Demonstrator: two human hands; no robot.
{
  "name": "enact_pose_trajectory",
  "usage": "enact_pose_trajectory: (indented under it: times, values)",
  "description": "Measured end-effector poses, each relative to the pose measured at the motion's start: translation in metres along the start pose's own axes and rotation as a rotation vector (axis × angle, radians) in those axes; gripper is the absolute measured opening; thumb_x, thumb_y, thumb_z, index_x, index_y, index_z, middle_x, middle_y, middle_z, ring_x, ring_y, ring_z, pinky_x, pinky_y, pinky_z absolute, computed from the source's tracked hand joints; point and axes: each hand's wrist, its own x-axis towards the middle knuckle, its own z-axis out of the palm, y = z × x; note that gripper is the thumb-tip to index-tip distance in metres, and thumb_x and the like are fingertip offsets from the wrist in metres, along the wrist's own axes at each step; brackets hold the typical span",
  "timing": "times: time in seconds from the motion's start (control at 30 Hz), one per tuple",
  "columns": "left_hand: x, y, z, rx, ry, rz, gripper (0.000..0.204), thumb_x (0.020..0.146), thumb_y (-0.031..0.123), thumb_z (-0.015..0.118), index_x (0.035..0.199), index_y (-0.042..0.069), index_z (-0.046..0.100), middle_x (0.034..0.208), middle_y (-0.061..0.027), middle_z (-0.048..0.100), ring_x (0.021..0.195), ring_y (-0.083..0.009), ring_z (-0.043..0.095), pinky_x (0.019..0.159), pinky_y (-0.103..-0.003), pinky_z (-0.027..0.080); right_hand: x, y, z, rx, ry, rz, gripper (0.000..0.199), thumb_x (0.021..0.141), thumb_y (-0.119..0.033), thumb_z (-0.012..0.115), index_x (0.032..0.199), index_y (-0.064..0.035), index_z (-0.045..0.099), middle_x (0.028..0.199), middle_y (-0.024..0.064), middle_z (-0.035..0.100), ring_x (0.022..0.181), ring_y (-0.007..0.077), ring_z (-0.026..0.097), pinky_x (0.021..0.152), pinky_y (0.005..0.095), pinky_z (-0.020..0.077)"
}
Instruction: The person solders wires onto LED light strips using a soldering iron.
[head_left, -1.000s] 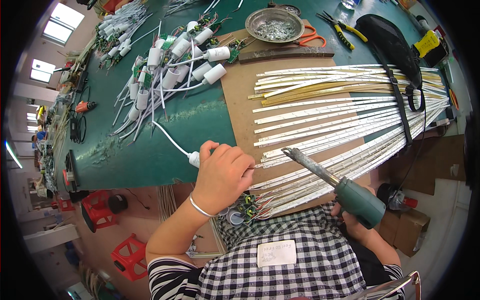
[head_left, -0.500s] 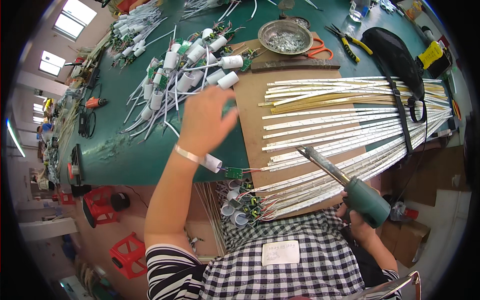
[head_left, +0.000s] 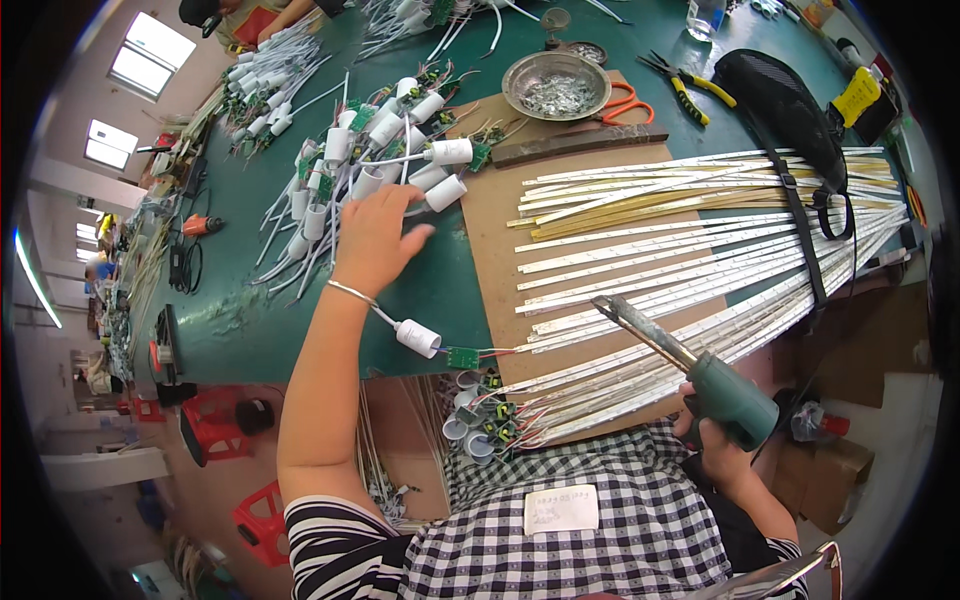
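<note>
My left hand (head_left: 376,240) reaches over the green table, thumb spread away from its fingers. Its fingertips lie at the near edge of a pile of white cylindrical caps (head_left: 385,128) with cables and small circuit boards; whether they touch one is unclear. Just right of them lies one loose cap (head_left: 446,193). Below the wrist, a single cap (head_left: 417,339) joins a green circuit board (head_left: 463,357), with red wires running to an LED strip. My right hand (head_left: 722,455) grips a soldering iron (head_left: 728,395) by its green handle, its tip above the white LED strips (head_left: 610,262).
A metal bowl of solder scraps (head_left: 530,112), orange-handled scissors (head_left: 630,104), a dark bar (head_left: 580,147) and pliers (head_left: 690,100) lie beyond the strips. A black bag (head_left: 780,115) with a strap rests across them. More wired caps (head_left: 478,440) hang at the near edge. Another person (head_left: 270,20) sits far left.
My left hand has shifted slightly left, its fingers now at the pile's caps. The view has turned a little. The soldering iron stays in my right hand, nearly still.
</note>
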Motion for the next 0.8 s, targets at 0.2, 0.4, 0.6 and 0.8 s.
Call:
enact_pose_trajectory:
  times: [0.2, 0.4, 0.6, 0.8]
  values:
    - [0.015, 0.023, 0.018, 0.038, 0.136, -0.106, 0.044, 0.076, 0.032, 0.073, 0.114, 0.013, 0.058, 0.098, -0.0053, 0.064, 0.089, -0.026, 0.06, 0.079, -0.041, 0.036, 0.002, 0.003, 0.005, 0.091, -0.023, 0.049, 0.041, 0.094, -0.033, 0.049, 0.12, -0.0018, 0.054, 0.075, 0.0067, 0.059, 0.065, 0.014, 0.058, 0.063, 0.0275, 0.045]
    - [0.013, 0.024, -0.008, 0.057, 0.245, -0.026, 0.035, 0.08, 0.027, 0.069, 0.111, 0.016, 0.059, 0.093, -0.0031, 0.063, 0.086, -0.0219, 0.059, 0.079, -0.038, 0.034, -0.006, 0.001, 0.002, 0.154, 0.044, 0.077, 0.049, 0.094, -0.041, 0.05, 0.121, -0.0002, 0.053, 0.076, 0.0068, 0.058, 0.067, 0.0145, 0.057, 0.064, 0.0272, 0.0447]
    - [-0.048, 0.027, -0.053, 0.107, -0.034, 0.133, 0.037, 0.075, 0.016, 0.071, 0.109, 0.018, 0.06, 0.089, 0.0009, 0.06, 0.089, -0.0197, 0.057, 0.085, -0.039, 0.033, -0.002, 0.013, 0.0, 0.124, 0.004, 0.087, 0.054, 0.093, -0.046, 0.051, 0.122, -0.0004, 0.053, 0.075, 0.0069, 0.058, 0.067, 0.0141, 0.055, 0.064, 0.0264, 0.0436]
    - [-0.072, 0.052, -0.052, 0.064, -0.069, 0.072, 0.054, 0.067, 0.008, 0.073, 0.12, 0.018, 0.062, 0.116, -0.001, 0.061, 0.115, -0.0246, 0.052, 0.098, -0.041, 0.03, 0.0, 0.011, 0.005, 0.13, -0.022, 0.11, 0.054, 0.093, -0.047, 0.05, 0.121, -0.0001, 0.052, 0.073, 0.0063, 0.057, 0.066, 0.0126, 0.052, 0.061, 0.025, 0.0403]
